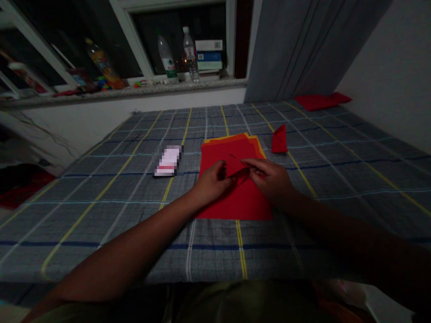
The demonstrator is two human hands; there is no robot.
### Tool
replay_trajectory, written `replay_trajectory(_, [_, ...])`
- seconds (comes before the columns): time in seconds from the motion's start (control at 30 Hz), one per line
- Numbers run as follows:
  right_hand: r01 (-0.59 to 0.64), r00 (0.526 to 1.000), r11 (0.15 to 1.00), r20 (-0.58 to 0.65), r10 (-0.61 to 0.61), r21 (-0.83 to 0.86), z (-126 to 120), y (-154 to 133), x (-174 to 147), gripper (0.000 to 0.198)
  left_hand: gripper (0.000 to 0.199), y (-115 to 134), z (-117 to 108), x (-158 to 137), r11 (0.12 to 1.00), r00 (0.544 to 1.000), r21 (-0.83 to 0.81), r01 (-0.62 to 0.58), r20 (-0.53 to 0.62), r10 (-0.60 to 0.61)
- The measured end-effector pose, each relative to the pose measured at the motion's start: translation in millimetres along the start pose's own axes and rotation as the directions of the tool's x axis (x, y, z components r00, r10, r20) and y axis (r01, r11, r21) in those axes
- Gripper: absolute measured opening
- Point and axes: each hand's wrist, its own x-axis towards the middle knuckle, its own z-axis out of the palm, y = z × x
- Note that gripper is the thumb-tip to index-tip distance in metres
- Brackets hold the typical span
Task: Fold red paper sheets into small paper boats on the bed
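Note:
My left hand [212, 181] and my right hand [269, 177] meet over a stack of red and orange paper sheets [235, 202] lying on a grey checked cloth. Between the fingertips of both hands is a small folded piece of red paper [239, 172], pinched from both sides. A finished folded red paper shape [279, 140] stands on the cloth just beyond the stack, to the right.
A phone [167, 162] lies left of the stack. Red cushions [321, 101] sit at the far right corner by a grey curtain [303, 49]. The windowsill [134, 89] behind holds plastic bottles [190, 54], books [208, 56] and small items. The scene is dim.

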Motion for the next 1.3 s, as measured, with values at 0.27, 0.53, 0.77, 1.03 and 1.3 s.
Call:
replay_trajectory(0.27, [0.121, 0.991, 0.992, 0.064, -0.118, -0.038, -2.8, 7.9, 1.7, 0.038, 0.067, 4.1, -4.7, -1.3, 0.813, 0.983, -0.574, 0.098, 0.182, 0.010])
replay_trajectory(0.53, [-0.081, 0.992, 0.958, 0.120, 0.049, 0.275, -0.1, 10.2, 0.5, 0.031, 0.081, 6.5, -0.5, -1.6, 0.929, 0.999, -0.371, -0.009, 0.025, 0.020])
replay_trajectory(0.77, [-0.508, 0.861, 0.661, 0.333, 0.384, 0.552, 8.5, 4.0, 1.4, 0.052, 0.058, 12.4, -8.1, -1.2, 0.987, 0.980, 0.004, -0.161, -0.119, 0.160])
replay_trajectory(1.03, [-0.585, 0.810, 0.569, 0.443, 0.384, 0.577, 14.9, -3.4, 0.9, 0.048, 0.045, 20.1, 2.0, -6.6, 0.954, 0.998, -0.297, -0.037, -0.058, 0.021])
replay_trajectory(1.3, [-0.604, 0.797, 0.602, 0.393, 0.460, 0.522, 9.6, 6.0, 4.4, 0.041, 0.040, 18.7, -11.6, -4.4, 0.961, 0.962, -0.039, -0.272, -0.038, 0.271])
